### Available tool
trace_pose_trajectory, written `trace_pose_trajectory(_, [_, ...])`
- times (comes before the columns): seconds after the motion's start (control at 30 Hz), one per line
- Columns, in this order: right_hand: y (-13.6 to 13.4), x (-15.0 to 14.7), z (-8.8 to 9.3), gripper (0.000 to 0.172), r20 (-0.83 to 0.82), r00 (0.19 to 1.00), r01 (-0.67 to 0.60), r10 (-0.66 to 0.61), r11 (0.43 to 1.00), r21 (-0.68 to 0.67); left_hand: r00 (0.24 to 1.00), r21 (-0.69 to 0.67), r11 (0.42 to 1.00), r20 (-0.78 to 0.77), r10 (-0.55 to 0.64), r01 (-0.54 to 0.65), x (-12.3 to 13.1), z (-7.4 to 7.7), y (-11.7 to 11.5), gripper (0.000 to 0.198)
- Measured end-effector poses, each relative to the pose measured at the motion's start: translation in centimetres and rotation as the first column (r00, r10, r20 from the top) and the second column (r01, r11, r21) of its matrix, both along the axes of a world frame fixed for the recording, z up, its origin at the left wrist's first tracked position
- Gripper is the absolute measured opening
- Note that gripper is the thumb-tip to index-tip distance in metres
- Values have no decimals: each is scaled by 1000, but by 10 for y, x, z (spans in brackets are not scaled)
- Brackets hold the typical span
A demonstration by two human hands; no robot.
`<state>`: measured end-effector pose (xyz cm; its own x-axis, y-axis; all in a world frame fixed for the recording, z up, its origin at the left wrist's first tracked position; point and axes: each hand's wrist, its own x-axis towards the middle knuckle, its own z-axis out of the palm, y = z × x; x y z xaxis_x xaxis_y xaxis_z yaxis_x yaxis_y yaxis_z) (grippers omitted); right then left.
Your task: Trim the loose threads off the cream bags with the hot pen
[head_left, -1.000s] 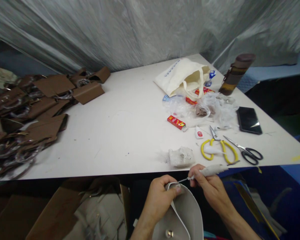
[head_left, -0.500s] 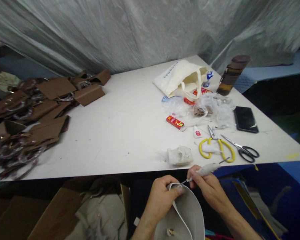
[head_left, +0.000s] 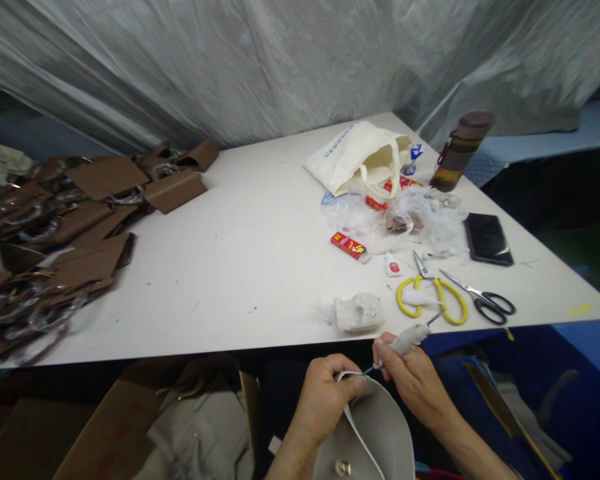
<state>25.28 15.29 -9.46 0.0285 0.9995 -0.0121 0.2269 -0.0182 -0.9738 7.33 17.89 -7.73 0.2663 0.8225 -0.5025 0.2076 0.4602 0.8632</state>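
A light grey bag with a small gold fitting hangs below the table's front edge. My left hand is closed on its upper rim, thumb inside and fingers outside. In my right hand is a thin metal awl, its handle wrapped in whitish material. The awl's tip meets the rim beside my left thumb; whether it pierces the edge I cannot tell. A whitish block lies on the table just beyond my hands. Yellow-handled scissors lie near the awl's rear end.
Black-handled scissors, a small white bottle, a red box and a phone lie on the right. Behind them are a cream tote and a drink bottle. Brown bags are piled left. A cardboard box stands below.
The awl's handle has tipped slightly and its rear end has moved down and left. My left hand keeps its hold on the rim. The camera view has shifted a little.
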Motion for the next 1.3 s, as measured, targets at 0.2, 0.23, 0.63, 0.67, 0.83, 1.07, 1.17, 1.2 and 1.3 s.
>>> trace_pose_trajectory(0.2, [-17,-9,-12,39,-110,991,83,-74,994,74,999,-14,999,1,53,-53,-6,-4,5,14])
trace_pose_trajectory(0.23, [-19,-10,-13,38,-126,988,101,-90,992,80,999,-13,999,-1,52,-52,-7,-5,5,14])
trace_pose_trajectory(0.63, [18,-2,3,18,53,965,228,-257,920,319,994,27,994,12,106,-106,-19,-8,10,19])
trace_pose_trajectory(0.67, [21,-1,2,17,79,965,211,-250,920,332,995,24,995,11,96,-97,-20,-8,10,20])
trace_pose_trajectory(0.83, [31,-2,0,15,168,968,110,-185,918,381,995,7,996,31,90,-91,-21,-10,11,22])
trace_pose_trajectory(1.07, [39,-2,-4,17,325,936,-10,-135,913,407,990,-51,992,77,120,-117,-23,-12,12,25])
trace_pose_trajectory(1.17, [40,-1,-2,18,365,924,-43,-116,915,401,986,-86,990,113,124,-115,-24,-15,11,27])
trace_pose_trajectory(1.2, [38,-1,-1,17,350,929,-31,-123,915,403,985,-93,989,120,123,-112,-25,-17,11,27])
trace_pose_trajectory(1.3, [30,1,3,17,216,967,44,-134,925,376,983,-104,989,140,117,-103,-27,-26,11,30])
